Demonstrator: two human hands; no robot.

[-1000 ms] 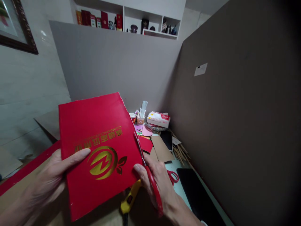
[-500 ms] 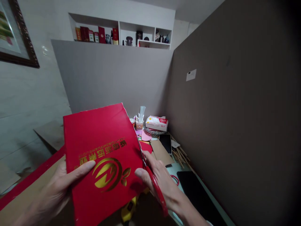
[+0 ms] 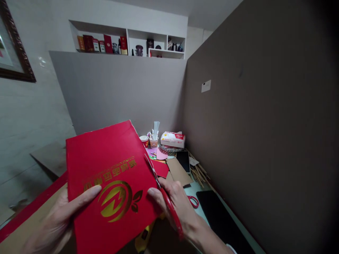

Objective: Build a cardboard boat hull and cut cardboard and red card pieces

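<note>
A red cardboard panel (image 3: 111, 148) with a gold emblem and upside-down gold lettering is held up tilted before me. My left hand (image 3: 60, 215) grips its left edge, thumb pressed on the printed face and the other fingers hidden behind. My right hand (image 3: 174, 204) is closed around red-handled scissors (image 3: 169, 208). The metal blades lie along the panel's right edge and point up and away; whether they bite into the board cannot be made out. A yellow tool (image 3: 143, 238), partly covered, shows below the panel.
On the desk behind are paper cups (image 3: 154, 142) with pens and clear sticks, a tissue pack (image 3: 172, 139), brown cardboard (image 3: 178, 173), a dark tablet-like slab (image 3: 183, 161), wooden sticks (image 3: 198, 174), a red ring (image 3: 194, 201) and a black mat (image 3: 225, 220). Grey partitions (image 3: 127, 88) enclose it.
The view has shifted, so everything sits slightly further left. The scissor blades now show more clearly over the panel's right edge. Both hands keep their holds.
</note>
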